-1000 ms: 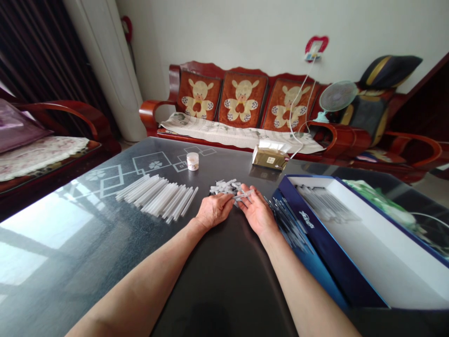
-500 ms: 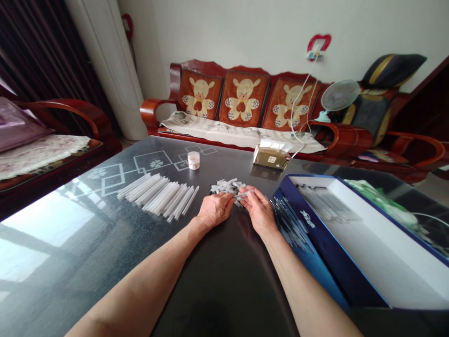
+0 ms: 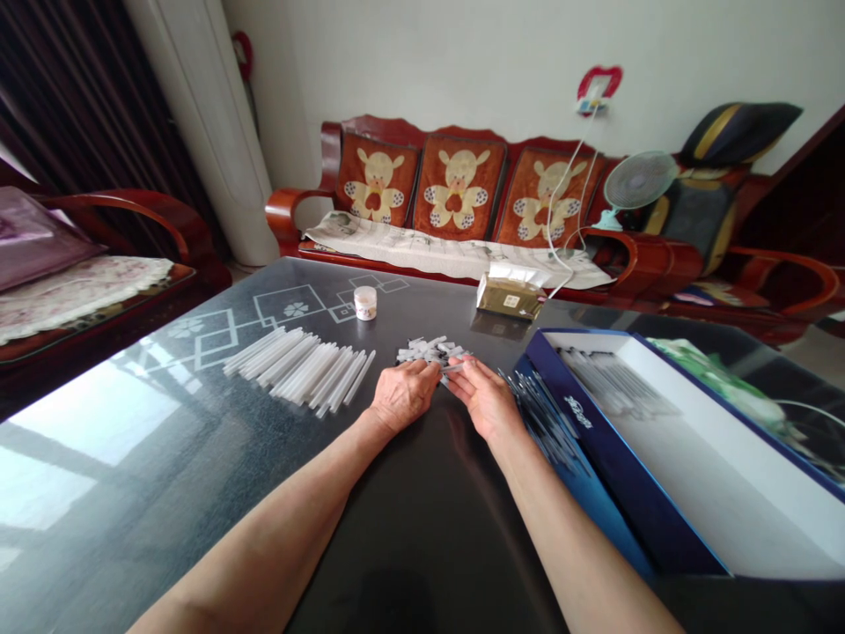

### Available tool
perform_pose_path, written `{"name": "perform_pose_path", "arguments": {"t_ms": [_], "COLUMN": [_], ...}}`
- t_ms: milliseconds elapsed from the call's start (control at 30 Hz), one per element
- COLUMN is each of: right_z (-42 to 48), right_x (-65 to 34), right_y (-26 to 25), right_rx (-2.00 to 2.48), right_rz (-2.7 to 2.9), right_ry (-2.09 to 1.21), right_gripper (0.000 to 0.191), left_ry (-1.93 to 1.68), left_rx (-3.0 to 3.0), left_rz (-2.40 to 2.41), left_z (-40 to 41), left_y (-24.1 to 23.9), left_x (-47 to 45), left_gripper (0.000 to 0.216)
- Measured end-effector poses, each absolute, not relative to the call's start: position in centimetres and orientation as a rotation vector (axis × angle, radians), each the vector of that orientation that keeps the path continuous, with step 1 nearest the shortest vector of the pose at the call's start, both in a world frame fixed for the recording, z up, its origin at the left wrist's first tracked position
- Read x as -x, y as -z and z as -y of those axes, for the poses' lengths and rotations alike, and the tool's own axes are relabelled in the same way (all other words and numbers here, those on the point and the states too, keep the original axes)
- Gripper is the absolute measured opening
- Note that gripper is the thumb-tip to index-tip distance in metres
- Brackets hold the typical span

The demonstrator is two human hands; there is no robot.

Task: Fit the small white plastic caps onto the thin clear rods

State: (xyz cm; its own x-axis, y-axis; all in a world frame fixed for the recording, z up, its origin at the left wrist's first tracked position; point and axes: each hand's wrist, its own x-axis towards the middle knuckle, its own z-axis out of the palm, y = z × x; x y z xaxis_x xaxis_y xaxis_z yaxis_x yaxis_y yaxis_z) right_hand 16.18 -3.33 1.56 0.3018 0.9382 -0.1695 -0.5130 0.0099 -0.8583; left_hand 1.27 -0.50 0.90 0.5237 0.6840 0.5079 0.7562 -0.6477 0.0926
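Note:
My left hand (image 3: 402, 394) and my right hand (image 3: 484, 398) rest side by side on the dark glass table (image 3: 198, 440), fingertips meeting at the near edge of a small heap of short white plastic pieces (image 3: 428, 350). Both hands are curled in a pinch. A thin clear tube (image 3: 454, 366) lies across my right fingers, held between the two hands. A row of longer white tubes (image 3: 300, 368) lies to the left of my left hand.
An open blue box (image 3: 594, 431) with a white inside stands at the right, with more tubes in it and a fan of thin sticks (image 3: 538, 409) against its side. A small white jar (image 3: 365, 302) and a tissue pack (image 3: 510, 295) sit farther back. A red wooden sofa (image 3: 455, 189) lines the wall.
My right fingers have closed in from spread to a pinch, and both hands have drawn slightly together at the heap. The tube stays between them.

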Motion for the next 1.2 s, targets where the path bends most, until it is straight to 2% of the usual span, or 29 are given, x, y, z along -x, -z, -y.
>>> {"name": "perform_pose_path", "arguments": {"t_ms": [167,367,600,733,867,1000,1200], "right_z": [3.7,4.9,7.1,8.2,8.4,7.7,5.9], "right_x": [-16.5,-18.1,-19.4,-26.4,-36.5,-42.8,-44.8], "right_y": [-1.9,-3.7,-6.8,-8.9,-9.6,-7.6,-4.4], "right_rx": [1.102,1.45,1.693,1.792,2.1,2.292,2.52], "right_rz": [0.759,1.517,2.173,2.037,1.492,1.309,1.215], "right_ry": [-1.048,-0.488,-0.013,0.082,0.202,0.19,0.015], "right_gripper": [0.024,0.013,0.021,0.022,0.012,0.013,0.012], "left_ry": [0.923,1.112,1.082,1.317,1.411,1.394,1.368], "left_rx": [2.605,2.529,2.731,2.567,2.507,2.49,2.525], "left_rz": [1.168,0.982,0.82,0.955,0.993,1.012,1.041], "left_z": [-0.3,-1.0,-0.5,-0.6,-1.0,-1.4,-1.3], "left_y": [-0.2,0.3,-0.1,-0.2,0.4,1.1,1.2], "left_x": [-0.9,-0.7,-0.9,-0.9,-0.8,-0.8,-0.8], "left_gripper": [0.033,0.034,0.039,0.046,0.039,0.034,0.031]}}
